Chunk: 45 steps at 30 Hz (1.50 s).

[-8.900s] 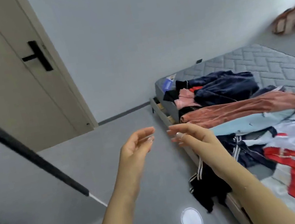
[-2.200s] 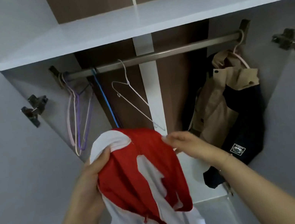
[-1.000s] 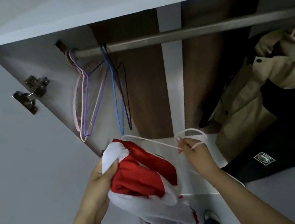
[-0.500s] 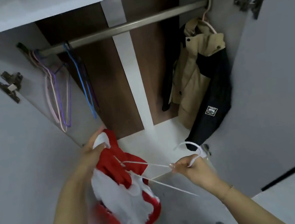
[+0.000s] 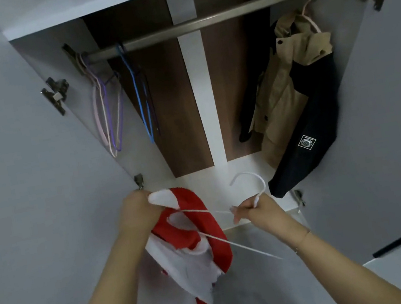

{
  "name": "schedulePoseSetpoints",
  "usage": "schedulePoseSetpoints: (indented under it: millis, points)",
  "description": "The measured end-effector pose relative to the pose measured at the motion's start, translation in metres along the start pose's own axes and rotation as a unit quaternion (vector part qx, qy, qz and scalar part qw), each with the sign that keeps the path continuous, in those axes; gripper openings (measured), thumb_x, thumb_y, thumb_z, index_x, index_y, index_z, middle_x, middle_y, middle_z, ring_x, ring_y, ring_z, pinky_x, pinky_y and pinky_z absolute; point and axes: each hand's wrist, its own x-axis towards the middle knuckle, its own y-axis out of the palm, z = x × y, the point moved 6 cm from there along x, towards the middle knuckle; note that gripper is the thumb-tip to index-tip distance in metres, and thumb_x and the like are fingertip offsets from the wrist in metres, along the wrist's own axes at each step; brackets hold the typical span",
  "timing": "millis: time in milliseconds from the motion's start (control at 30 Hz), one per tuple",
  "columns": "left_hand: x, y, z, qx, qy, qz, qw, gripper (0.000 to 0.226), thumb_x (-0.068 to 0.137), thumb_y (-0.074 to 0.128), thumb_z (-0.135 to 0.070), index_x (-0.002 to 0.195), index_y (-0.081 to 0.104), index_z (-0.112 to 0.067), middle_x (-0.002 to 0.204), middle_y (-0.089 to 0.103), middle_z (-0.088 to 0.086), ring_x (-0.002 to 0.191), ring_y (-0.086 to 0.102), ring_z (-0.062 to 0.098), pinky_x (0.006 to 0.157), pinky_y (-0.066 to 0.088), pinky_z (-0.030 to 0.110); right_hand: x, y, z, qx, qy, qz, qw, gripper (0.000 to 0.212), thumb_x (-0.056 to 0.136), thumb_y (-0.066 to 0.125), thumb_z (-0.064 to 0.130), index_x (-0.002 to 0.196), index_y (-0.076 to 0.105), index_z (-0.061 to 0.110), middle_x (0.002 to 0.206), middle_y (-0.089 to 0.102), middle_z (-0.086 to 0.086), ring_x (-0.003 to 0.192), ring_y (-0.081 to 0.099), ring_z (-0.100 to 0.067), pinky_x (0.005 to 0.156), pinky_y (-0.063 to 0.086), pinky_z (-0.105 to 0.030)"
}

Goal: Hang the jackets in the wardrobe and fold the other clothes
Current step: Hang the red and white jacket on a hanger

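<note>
Tan-black jacket (image 5: 299, 98) hangs in wardrobe (image 5: 396, 92); spare hangers (image 5: 110, 108) left.

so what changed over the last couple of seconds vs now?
The right hand took the white hanger off the rail and now threads one end into the red and white jacket. The left hand grips the jacket as before; the tan and black jacket hangs unchanged.

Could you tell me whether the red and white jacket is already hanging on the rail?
No, the left hand grips the jacket below the rail.
</note>
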Motion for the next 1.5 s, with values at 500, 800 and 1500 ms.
schedulePoseSetpoints:
  millis: [500,800,1500]
  points:
    - [-0.018,0.012,-0.051,-0.313,-0.038,0.146,0.938,0.017,0.088,0.070,-0.024,0.102,0.073,-0.014,0.095,0.075,0.012,0.089,0.072,0.027,0.083,0.058,0.037,-0.007,0.001,-0.019,0.049,0.045,0.055,0.996,0.033,0.092,0.065,0.030,0.065,0.073,0.015,0.052,0.061,0.019,0.049,0.053,0.005,0.050,0.036,-0.010]
    - [-0.056,-0.016,-0.091,-0.116,0.151,0.150,0.970,0.017,0.093,0.062,-0.012,0.105,0.072,-0.020,0.103,0.071,0.001,0.094,0.064,0.010,0.076,0.046,0.012,0.016,-0.023,0.019,0.233,-0.032,-0.057,0.970,0.037,0.095,0.061,0.025,0.060,0.069,0.014,0.045,0.054,0.004,0.035,0.044,-0.002,0.037,0.034,-0.013]
    - [-0.009,-0.036,-0.152,-0.283,0.214,-0.039,0.934,0.048,0.092,0.049,-0.043,0.082,0.063,0.002,0.073,0.060,0.011,0.071,0.056,0.015,0.077,0.049,0.041,-0.015,-0.122,0.144,-0.189,-0.189,0.288,0.920,0.030,0.094,0.056,0.048,0.119,0.063,0.033,0.115,0.066,0.015,0.104,0.061,0.006,0.090,0.049,-0.013]
